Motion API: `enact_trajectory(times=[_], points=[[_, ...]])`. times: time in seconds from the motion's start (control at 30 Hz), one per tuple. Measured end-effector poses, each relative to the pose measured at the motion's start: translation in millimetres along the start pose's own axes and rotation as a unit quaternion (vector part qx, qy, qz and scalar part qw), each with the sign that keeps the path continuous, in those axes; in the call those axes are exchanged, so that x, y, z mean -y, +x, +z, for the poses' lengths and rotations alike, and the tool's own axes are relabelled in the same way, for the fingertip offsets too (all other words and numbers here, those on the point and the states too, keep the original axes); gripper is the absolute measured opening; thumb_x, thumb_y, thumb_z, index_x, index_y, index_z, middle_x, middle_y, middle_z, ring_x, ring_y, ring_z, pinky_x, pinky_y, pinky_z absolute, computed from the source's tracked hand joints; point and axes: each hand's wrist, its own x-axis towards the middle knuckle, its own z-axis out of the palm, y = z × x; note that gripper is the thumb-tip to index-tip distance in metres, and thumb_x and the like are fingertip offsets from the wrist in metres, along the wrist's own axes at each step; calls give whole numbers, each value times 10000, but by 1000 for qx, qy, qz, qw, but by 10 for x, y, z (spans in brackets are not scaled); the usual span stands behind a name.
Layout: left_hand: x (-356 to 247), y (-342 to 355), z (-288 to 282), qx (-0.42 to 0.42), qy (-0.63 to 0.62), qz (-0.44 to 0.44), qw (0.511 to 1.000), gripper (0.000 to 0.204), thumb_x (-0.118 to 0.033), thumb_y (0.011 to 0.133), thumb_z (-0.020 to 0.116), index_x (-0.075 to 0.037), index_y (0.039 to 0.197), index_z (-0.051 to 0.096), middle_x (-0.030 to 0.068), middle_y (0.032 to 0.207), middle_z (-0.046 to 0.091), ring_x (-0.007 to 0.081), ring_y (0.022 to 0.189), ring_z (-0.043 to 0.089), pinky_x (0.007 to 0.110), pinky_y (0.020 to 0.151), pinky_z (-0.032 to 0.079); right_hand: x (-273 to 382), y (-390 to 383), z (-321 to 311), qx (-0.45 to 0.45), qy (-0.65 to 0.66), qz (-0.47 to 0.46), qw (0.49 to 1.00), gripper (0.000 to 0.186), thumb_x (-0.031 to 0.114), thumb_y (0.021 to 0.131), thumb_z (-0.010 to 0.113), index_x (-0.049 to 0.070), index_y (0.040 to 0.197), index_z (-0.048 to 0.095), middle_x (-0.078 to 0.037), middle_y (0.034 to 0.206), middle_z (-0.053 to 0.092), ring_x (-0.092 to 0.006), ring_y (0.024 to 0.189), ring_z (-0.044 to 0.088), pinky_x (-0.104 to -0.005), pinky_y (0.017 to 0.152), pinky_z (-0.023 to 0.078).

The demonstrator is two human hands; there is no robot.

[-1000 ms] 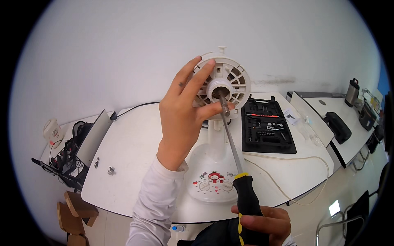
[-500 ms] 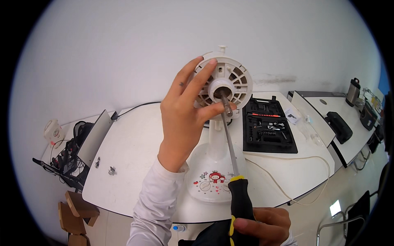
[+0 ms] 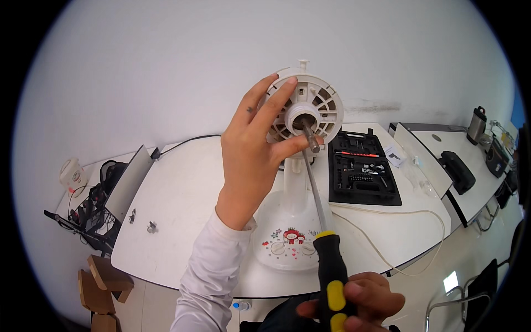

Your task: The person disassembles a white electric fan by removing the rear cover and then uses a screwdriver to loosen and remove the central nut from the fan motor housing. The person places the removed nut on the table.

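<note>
A white table fan without its blades stands before me. My left hand (image 3: 249, 149) holds its round slotted motor housing (image 3: 330, 119), fingers over the top left rim and thumb beside the bare metal shaft (image 3: 312, 140) at the centre. In my right hand (image 3: 373, 301) is a long screwdriver (image 3: 330, 257) with a black and yellow handle. Its blade slants up to the housing's lower side, just below my left thumb; the tip is hidden there. Below, the fan's white base (image 3: 271, 263) carries red cartoon figures and round knobs.
An open black tool case (image 3: 365, 174) with bits and sockets lies right of the fan. A pale cord (image 3: 406, 212) loops over the table's right side. Small metal parts (image 3: 151, 227) lie at the left. Cardboard boxes (image 3: 102, 285) sit on the floor, lower left.
The screwdriver handle has turned, so a yellow patch now shows on top. My right fingers have shifted their hold on it. Housing and left hand have moved slightly to the right.
</note>
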Motion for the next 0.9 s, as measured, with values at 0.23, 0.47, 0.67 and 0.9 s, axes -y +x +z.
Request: enact_trajectory(times=[0.23, 0.47, 0.67, 0.9], points=[[-62, 30, -11, 12, -7, 8, 1000, 639, -93, 562, 784, -96, 1180, 624, 128, 1226, 570, 253, 997, 625, 342, 853, 515, -17, 31, -290, 60, -124, 6, 991, 464, 198, 768, 753, 65, 1045, 405, -133, 972, 541, -221, 886, 636, -207, 685, 560], [178, -12, -250, 132, -77, -6, 988, 658, -165, 712, 747, -167, 1322, 502, 129, 1339, 481, 289, 1254, 442, 408, 1024, 367, 113, -12, -219, 21, -142, 154, 978, 583, 276, 717, 800, 227, 1134, 396, -127, 1039, 418, -152, 624, 611, -204, 559, 556], [285, -104, -184, 155, -139, -49, 977, 569, -165, 861, 584, -151, 1399, 396, 147, 1435, 364, 297, 1347, 311, 409, 1073, 283, 130, 155, -370, 142, -114, 173, 968, 542, 267, 719, 798, 220, 1111, 427, -149, 1099, 414, -202, 639, 634, -254, 580, 566], [321, -188, 40, 94, -222, -38, 970, 702, -153, 895, 522, -99, 1480, 138, 156, 1522, 164, 281, 1407, 169, 397, 1124, 167, 113, 135, -427, 165, -116, 161, 966, 481, 236, 724, 796, 185, 1069, 464, -154, 1099, 432, -223, 665, 642, -288, 650, 573]])
